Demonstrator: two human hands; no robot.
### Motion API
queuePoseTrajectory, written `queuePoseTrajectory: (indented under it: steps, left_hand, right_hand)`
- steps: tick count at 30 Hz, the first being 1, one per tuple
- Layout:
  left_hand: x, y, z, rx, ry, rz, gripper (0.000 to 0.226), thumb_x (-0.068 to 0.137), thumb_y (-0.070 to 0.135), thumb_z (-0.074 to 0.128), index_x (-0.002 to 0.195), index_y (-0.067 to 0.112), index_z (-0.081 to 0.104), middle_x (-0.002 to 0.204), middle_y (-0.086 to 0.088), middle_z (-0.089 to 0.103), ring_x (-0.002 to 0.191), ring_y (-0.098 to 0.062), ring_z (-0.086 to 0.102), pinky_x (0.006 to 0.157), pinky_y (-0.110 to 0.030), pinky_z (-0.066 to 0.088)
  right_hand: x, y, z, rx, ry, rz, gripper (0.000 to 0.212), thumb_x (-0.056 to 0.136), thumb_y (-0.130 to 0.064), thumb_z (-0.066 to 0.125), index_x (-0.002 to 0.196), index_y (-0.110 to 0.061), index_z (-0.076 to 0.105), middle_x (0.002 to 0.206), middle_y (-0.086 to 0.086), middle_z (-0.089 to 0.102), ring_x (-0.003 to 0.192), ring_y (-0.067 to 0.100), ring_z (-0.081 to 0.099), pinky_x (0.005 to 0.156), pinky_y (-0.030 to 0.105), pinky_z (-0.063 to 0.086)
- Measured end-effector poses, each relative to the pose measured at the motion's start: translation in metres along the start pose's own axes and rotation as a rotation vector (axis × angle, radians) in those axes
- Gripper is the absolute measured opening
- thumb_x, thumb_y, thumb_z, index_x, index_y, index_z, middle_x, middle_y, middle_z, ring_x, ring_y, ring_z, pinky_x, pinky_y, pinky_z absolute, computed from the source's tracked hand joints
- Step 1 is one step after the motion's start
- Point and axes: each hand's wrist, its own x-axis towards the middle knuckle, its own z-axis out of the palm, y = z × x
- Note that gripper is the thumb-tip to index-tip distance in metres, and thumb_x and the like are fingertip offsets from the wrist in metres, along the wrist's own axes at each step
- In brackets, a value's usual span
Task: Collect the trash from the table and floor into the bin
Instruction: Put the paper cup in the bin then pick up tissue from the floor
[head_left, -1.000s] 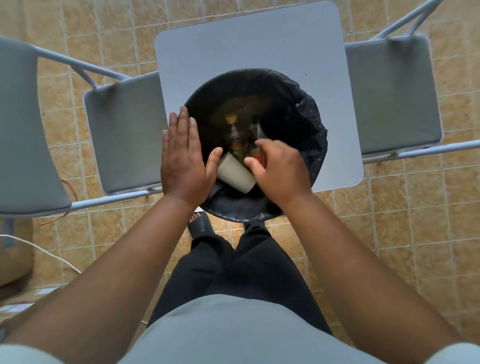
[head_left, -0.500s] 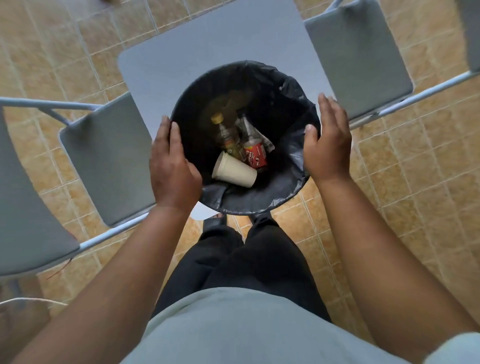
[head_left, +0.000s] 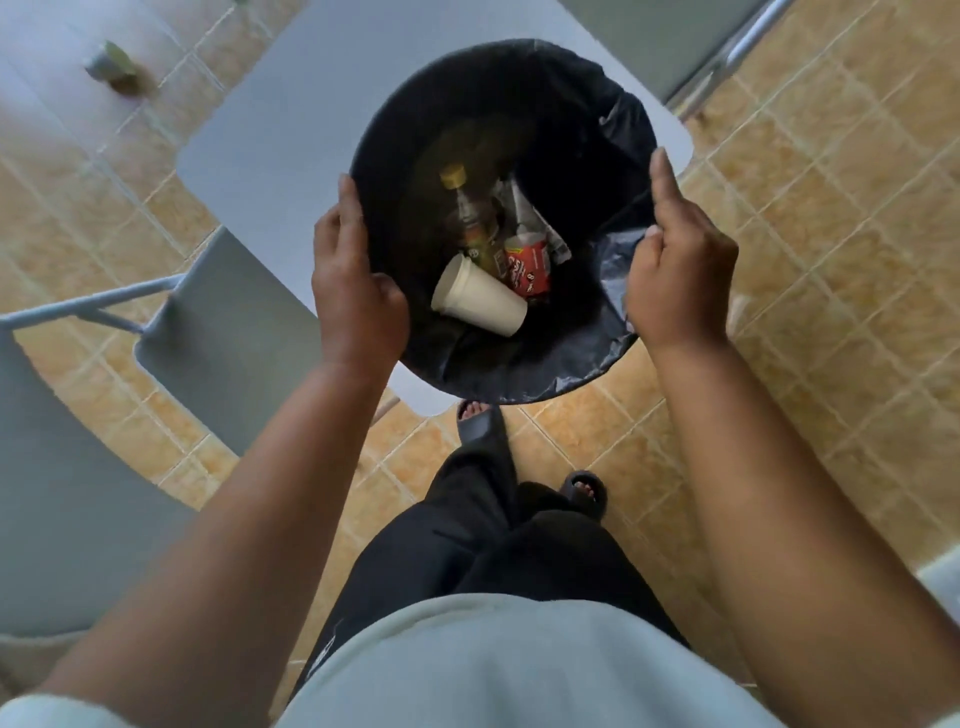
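Note:
A round bin (head_left: 618, 119) lined with a black bag is held between my two hands over the near corner of the grey table (head_left: 291, 130). My left hand (head_left: 353, 291) grips its left rim, thumb on the inside. My right hand (head_left: 675, 280) holds the right rim and liner with curled fingers, the index finger pointing up. Inside the bin lie a white paper cup (head_left: 480, 304), a red can (head_left: 527, 265), a bottle with a yellow cap (head_left: 467, 218) and a silvery wrapper (head_left: 535, 218).
A grey folding chair (head_left: 223, 332) stands left of the table, with another chair's seat (head_left: 52, 467) nearer me. A small blurred grey-green object (head_left: 111, 65) lies at the top left. My sandalled feet (head_left: 584, 491) stand on the tan tiled floor (head_left: 831, 260).
My right hand left the cup inside the bin and moved to the right rim. Both hands now hold the bin, which has shifted toward the table's corner as the view swung.

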Motion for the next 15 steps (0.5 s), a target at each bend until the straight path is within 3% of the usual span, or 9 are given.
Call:
queuePoseTrajectory:
  steps: [2,6,10,15]
  left_hand:
    - [-0.013,0.014,0.002,0.032,-0.034,0.055,0.083,0.076,-0.016,0.042,0.155,0.005,0.024,0.141,-0.020,0.045,0.130,-0.032,0.043,0.099,-0.011,0.028]
    - [-0.055,0.045,0.022,0.076,-0.101,0.192,0.086,0.071,-0.020,0.041,0.153,0.003,0.028,0.140,-0.021,0.048,0.129,-0.033,0.044,0.095,-0.001,0.022]
    - [-0.114,0.075,0.060,0.073,-0.210,0.321,0.087,0.069,-0.016,0.038,0.153,0.003,0.028,0.142,-0.021,0.046,0.130,-0.034,0.043,0.100,-0.014,0.031]
    - [-0.180,0.076,0.155,0.088,-0.357,0.436,0.084,0.070,-0.014,0.039,0.152,-0.002,0.028,0.138,-0.028,0.047,0.124,-0.041,0.047,0.099,-0.030,0.039]
  right_hand:
    - [-0.026,0.013,-0.016,0.001,0.061,0.046,0.063,0.081,0.010,0.043,0.143,-0.002,0.047,0.097,0.021,0.069,0.083,0.034,0.063,0.075,0.031,0.045]
    - [-0.086,0.055,-0.054,0.020,0.157,0.172,0.061,0.080,0.010,0.044,0.140,0.000,0.050,0.100,0.021,0.071,0.085,0.030,0.062,0.077,0.020,0.041]
    - [-0.156,0.118,-0.089,0.031,0.213,0.289,0.056,0.084,0.012,0.045,0.138,0.003,0.051,0.113,0.020,0.070,0.091,0.020,0.059,0.083,-0.001,0.031]
    - [-0.242,0.211,-0.092,-0.002,0.222,0.437,0.054,0.086,0.009,0.048,0.139,0.000,0.051,0.109,0.019,0.071,0.084,0.027,0.066,0.075,0.018,0.041]
